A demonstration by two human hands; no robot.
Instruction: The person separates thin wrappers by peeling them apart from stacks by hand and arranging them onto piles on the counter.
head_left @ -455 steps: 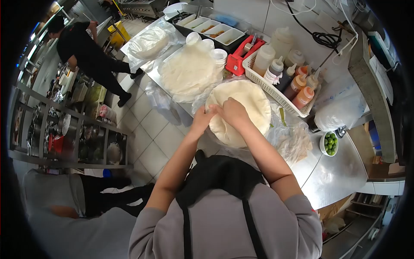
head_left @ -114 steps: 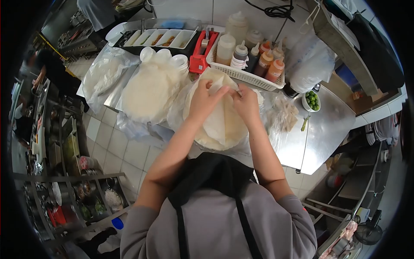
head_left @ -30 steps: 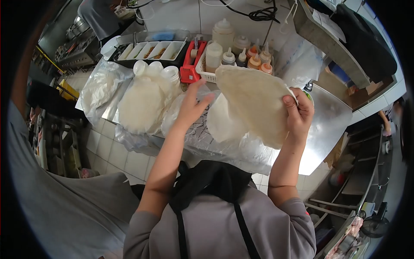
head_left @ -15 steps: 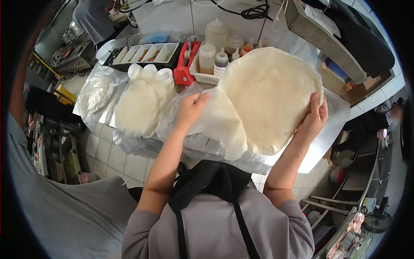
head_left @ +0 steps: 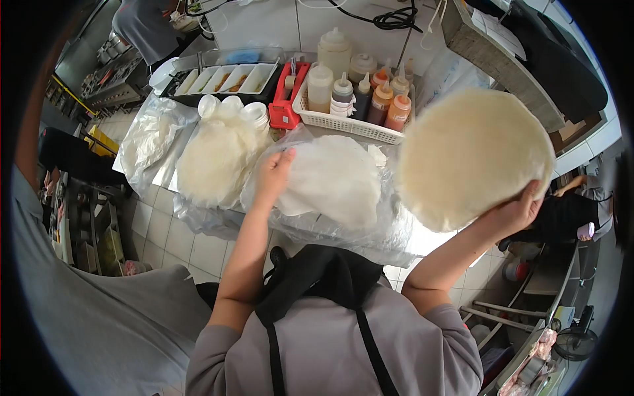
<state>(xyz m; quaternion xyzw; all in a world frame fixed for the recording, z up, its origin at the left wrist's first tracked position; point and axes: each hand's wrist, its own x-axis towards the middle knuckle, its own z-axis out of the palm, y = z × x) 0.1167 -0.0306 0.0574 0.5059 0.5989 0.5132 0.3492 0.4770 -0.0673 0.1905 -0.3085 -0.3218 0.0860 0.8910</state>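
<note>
My right hand (head_left: 523, 210) grips the lower right edge of a large round pale dough sheet (head_left: 472, 158), raised over the right part of the steel table. Pinched in my left hand (head_left: 276, 173) is the left edge of a thinner whitish sheet (head_left: 333, 178), which lies over clear plastic (head_left: 304, 228) in front of me. The two sheets are apart. To the left of my left hand lies a stack of round pale sheets (head_left: 214, 165), with small white bowls (head_left: 253, 113) at its back edge.
Behind the sheets stand a white basket (head_left: 350, 125) of squeeze bottles, a red tape dispenser (head_left: 288, 99) and a tray of fillings (head_left: 228, 80). A plastic bag (head_left: 150, 135) lies at the left. People stand at the near left (head_left: 99, 317), back left and far right.
My right hand has moved right with the round sheet, which has come away from the thinner one. My left hand has shifted slightly left and down. The sauce bottles show again.
</note>
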